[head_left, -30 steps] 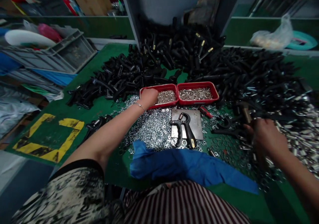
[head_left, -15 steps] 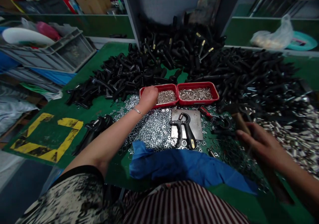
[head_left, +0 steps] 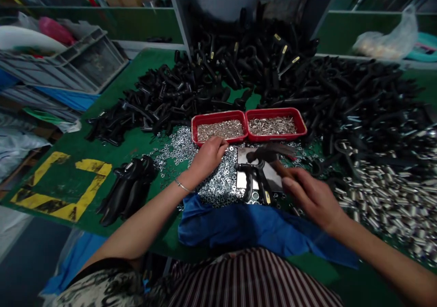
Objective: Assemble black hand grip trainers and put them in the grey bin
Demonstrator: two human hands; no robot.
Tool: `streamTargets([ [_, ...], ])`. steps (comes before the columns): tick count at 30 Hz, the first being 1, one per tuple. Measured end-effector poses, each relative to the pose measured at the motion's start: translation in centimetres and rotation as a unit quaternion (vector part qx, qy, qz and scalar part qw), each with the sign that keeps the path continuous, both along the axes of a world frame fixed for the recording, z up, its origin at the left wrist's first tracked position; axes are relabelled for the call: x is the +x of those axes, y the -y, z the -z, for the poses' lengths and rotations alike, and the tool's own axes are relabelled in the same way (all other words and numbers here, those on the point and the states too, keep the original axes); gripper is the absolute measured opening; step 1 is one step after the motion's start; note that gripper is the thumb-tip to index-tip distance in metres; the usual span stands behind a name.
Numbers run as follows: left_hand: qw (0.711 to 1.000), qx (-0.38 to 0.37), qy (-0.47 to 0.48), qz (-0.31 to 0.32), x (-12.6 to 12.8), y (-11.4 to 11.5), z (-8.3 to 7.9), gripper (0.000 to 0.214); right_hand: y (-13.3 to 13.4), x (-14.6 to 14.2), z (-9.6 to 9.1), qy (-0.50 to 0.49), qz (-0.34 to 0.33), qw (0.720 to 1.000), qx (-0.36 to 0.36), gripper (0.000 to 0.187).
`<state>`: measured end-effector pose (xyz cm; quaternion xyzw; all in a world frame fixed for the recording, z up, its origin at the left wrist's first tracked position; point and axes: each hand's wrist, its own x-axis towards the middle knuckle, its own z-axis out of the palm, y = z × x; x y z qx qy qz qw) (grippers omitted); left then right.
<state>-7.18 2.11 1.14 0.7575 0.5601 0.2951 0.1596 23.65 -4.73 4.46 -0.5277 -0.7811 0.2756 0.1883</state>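
My right hand (head_left: 312,195) is wrapped round the wooden handle of a hammer (head_left: 278,153), whose dark head hangs over a flat metal plate (head_left: 242,154). On that plate lies a black hand grip strengthener (head_left: 261,184), its top partly hidden by the hammer. My left hand (head_left: 210,157) is closed with fingertips pinched, above loose washers (head_left: 218,184) in front of the left red tray (head_left: 194,131); whatever it pinches is too small to make out. Small metal parts fill the left tray, and pin-like pieces fill the right red tray (head_left: 302,125).
Black handles (head_left: 164,97) are heaped behind and beside the trays. Shiny metal cylinders (head_left: 389,197) spread at the right. Several black grips (head_left: 128,188) lie at the left near yellow-black tape (head_left: 92,184). Blue cloth (head_left: 239,227) covers the front edge; a grey crate (head_left: 92,61) stands far left.
My left hand has come out of the left red tray, toward me and slightly right. My right hand has brought the hammer leftward over the metal plate.
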Motion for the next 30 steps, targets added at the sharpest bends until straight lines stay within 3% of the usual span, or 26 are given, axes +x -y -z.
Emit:
streamTargets([
  [3, 1.000, -0.011, 0.016, 0.010, 0.5, 0.5, -0.9, 0.014, 0.0, 0.3, 0.3, 0.017, 0.053, 0.997, 0.049, 0.030],
  [6, 0.997, -0.053, 0.039, 0.038, 1.9, 0.0, -1.5, 0.015, -0.7, 1.1, 0.8, 0.056, -0.022, 0.997, -0.050, 0.031],
  [8, 0.994, -0.078, 0.045, 0.059, 3.2, -0.8, -1.3, 0.017, -1.1, 1.6, 0.8, 0.023, -0.024, 0.995, -0.099, 0.031],
  [14, 0.987, -0.127, 0.006, 0.097, 6.5, -3.0, 1.2, 0.022, -0.5, 2.0, 1.0, -0.131, 0.162, 0.972, -0.113, 0.035],
  [18, 0.986, -0.133, -0.031, 0.097, 6.9, -3.3, 1.9, 0.023, 0.3, 2.3, 2.7, -0.221, 0.193, 0.931, -0.218, 0.038],
  [25, 0.984, -0.097, -0.101, 0.112, 7.1, -3.1, 1.8, 0.023, 0.5, 2.7, 4.6, -0.255, 0.170, 0.923, -0.232, 0.035],
  [30, 0.951, 0.037, -0.262, 0.162, 8.0, -2.1, 2.3, 0.025, 0.2, 2.7, 4.7, -0.248, 0.159, 0.926, -0.235, 0.037],
])
